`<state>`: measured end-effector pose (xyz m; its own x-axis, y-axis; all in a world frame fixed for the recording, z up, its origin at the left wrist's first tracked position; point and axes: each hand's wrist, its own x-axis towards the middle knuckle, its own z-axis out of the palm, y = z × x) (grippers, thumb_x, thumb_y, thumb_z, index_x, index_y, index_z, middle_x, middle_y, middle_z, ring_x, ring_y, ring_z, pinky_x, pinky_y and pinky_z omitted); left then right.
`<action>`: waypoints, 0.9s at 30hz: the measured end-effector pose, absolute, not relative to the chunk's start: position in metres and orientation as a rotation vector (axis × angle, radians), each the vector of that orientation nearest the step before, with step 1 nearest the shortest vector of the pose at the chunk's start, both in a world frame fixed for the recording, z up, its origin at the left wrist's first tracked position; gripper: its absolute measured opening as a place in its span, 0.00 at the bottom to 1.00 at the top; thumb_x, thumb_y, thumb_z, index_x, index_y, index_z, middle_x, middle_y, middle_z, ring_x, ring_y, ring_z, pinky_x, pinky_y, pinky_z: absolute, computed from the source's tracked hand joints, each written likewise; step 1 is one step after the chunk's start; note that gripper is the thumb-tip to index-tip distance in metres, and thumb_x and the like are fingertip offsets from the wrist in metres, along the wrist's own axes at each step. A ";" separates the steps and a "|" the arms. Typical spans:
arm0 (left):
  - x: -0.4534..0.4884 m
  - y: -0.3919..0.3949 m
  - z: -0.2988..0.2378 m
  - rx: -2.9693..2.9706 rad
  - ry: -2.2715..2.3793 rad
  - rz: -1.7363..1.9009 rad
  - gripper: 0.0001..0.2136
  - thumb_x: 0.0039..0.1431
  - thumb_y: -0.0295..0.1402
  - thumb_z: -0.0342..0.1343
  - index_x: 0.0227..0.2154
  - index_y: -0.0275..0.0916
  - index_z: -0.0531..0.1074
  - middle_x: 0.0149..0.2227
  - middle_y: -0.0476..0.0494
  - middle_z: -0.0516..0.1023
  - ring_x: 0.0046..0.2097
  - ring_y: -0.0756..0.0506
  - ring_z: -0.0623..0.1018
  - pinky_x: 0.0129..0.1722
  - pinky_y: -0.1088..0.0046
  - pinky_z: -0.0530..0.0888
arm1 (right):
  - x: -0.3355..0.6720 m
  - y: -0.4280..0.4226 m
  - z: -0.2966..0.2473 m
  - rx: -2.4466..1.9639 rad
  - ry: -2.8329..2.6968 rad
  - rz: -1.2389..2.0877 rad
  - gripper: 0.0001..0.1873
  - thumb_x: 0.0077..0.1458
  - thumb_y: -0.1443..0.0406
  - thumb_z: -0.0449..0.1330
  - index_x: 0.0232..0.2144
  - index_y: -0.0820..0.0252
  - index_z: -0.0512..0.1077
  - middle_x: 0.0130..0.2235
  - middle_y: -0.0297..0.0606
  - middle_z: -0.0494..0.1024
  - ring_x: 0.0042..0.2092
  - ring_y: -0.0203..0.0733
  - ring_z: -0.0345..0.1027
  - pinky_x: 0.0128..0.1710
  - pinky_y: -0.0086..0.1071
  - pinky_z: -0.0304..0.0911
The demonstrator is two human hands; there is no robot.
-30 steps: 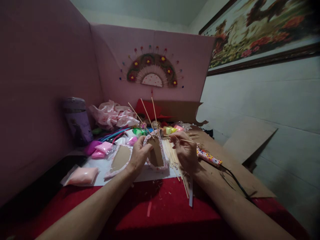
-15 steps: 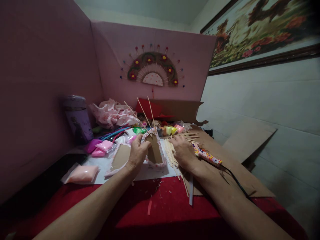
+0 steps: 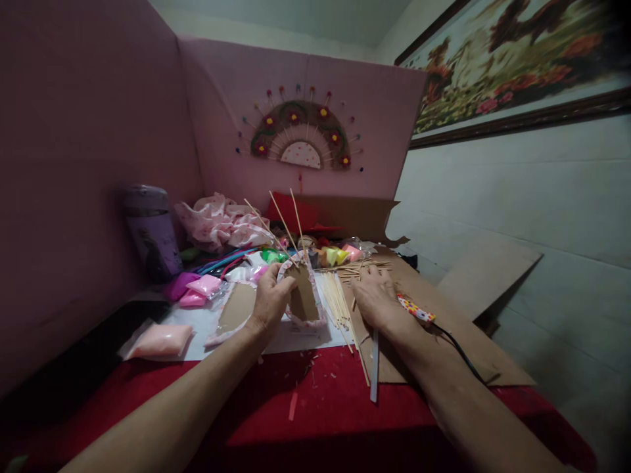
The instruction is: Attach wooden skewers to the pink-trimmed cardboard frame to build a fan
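Observation:
My left hand (image 3: 272, 295) grips the left edge of an arch-shaped cardboard piece (image 3: 304, 295) trimmed with pinkish fabric. Three thin wooden sticks (image 3: 283, 217) rise fanned out from its top. My right hand (image 3: 375, 295) is palm down over the brown cardboard, just right of a bundle of loose wooden sticks (image 3: 336, 301). Its fingertips are hidden beneath it, so what they touch is unclear. The flower-patterned glue gun (image 3: 417, 309) lies against that hand, which partly covers it. A translucent glue stick (image 3: 374, 368) shows below the wrist.
A second fabric-edged cardboard piece (image 3: 237, 307) lies on white paper at left. Around it are clay packets (image 3: 162, 340), a purple tumbler (image 3: 152, 233) and crumpled pink cloth (image 3: 221, 223). A decorated fan (image 3: 300, 135) hangs on the pink panel. A black cord (image 3: 461, 351) crosses the brown cardboard (image 3: 473, 345).
My right hand has moved right, off the loose stick bundle and partly over the glue gun. My left hand and the arch-shaped piece stay almost where they were.

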<state>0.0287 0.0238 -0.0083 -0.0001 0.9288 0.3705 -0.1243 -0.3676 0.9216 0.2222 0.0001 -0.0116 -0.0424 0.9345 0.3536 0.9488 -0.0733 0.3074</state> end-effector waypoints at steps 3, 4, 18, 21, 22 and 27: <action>0.029 0.023 -0.008 1.373 0.879 1.515 0.07 0.38 0.27 0.51 0.26 0.36 0.68 0.23 0.53 0.68 0.27 0.51 0.65 0.28 0.76 0.62 | 0.216 0.000 -0.009 -2.036 -2.060 -0.676 0.14 0.52 0.74 0.49 0.36 0.65 0.74 0.42 0.53 0.72 0.45 0.54 0.60 0.42 0.42 0.53; 0.029 0.023 -0.009 1.365 0.865 1.507 0.08 0.39 0.26 0.51 0.26 0.36 0.68 0.23 0.53 0.68 0.27 0.51 0.65 0.28 0.77 0.62 | 0.213 0.000 -0.009 -1.929 -2.016 -0.595 0.15 0.53 0.74 0.49 0.39 0.64 0.73 0.42 0.51 0.72 0.46 0.52 0.61 0.42 0.41 0.54; 0.033 0.011 -0.007 1.386 0.565 1.321 0.11 0.42 0.26 0.53 0.33 0.38 0.69 0.29 0.51 0.72 0.31 0.50 0.69 0.33 0.76 0.66 | 0.177 -0.009 -0.011 -0.806 -1.421 1.162 0.21 0.40 0.58 0.67 0.36 0.59 0.68 0.34 0.34 0.74 0.36 0.40 0.69 0.38 0.35 0.64; 0.032 0.012 -0.004 1.363 0.594 1.372 0.11 0.41 0.27 0.55 0.32 0.38 0.69 0.29 0.50 0.73 0.32 0.49 0.70 0.33 0.76 0.66 | 0.178 -0.009 -0.011 -0.810 -1.417 1.135 0.20 0.40 0.60 0.66 0.37 0.59 0.68 0.35 0.35 0.75 0.37 0.41 0.69 0.38 0.35 0.65; 0.032 0.013 -0.003 1.335 0.604 1.400 0.10 0.42 0.28 0.56 0.32 0.38 0.70 0.29 0.50 0.73 0.32 0.49 0.71 0.33 0.75 0.66 | 0.178 -0.009 -0.011 -0.820 -1.418 1.121 0.20 0.40 0.61 0.66 0.37 0.59 0.69 0.35 0.35 0.75 0.37 0.40 0.69 0.37 0.35 0.65; 0.025 0.019 0.004 1.145 0.570 1.418 0.09 0.48 0.34 0.55 0.33 0.36 0.69 0.30 0.48 0.73 0.31 0.50 0.72 0.32 0.73 0.68 | 0.178 -0.009 -0.014 -0.861 -1.450 1.133 0.18 0.39 0.63 0.65 0.35 0.60 0.70 0.34 0.35 0.75 0.36 0.40 0.68 0.37 0.35 0.64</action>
<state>0.0247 0.0193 0.0036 0.1463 0.9389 0.3115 -0.4620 -0.2136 0.8608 0.1782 -0.0089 -0.0136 -0.1847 0.9366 0.2977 -0.0623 0.2912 -0.9546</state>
